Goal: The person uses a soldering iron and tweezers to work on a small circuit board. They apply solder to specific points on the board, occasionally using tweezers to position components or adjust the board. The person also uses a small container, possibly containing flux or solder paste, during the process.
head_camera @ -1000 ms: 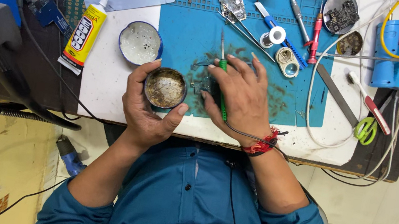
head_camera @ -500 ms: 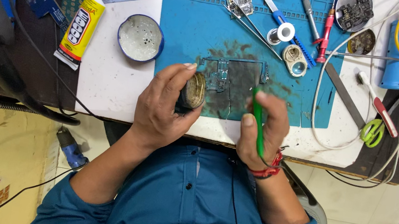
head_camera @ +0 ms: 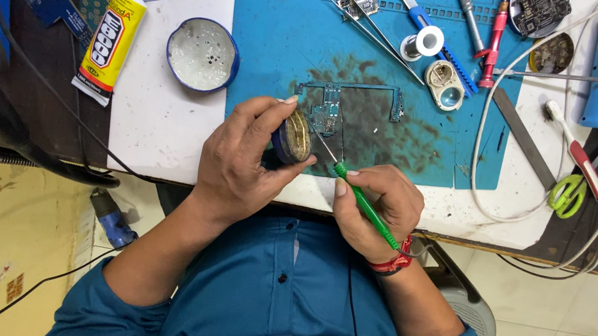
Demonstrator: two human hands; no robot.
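While tilted, the round tin (head_camera: 294, 135) sits in the left hand (head_camera: 241, 160).

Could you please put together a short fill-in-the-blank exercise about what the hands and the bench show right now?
1. The left hand holds a small round tin tilted on its ____.
2. The right hand grips a tool with a ____ handle, its metal tip towards the tin.
3. The circuit board frame lies on the ____ work mat.
4. The open tin lid sits to the right of the ____ glue tube.

Missing words: edge; green; blue; yellow
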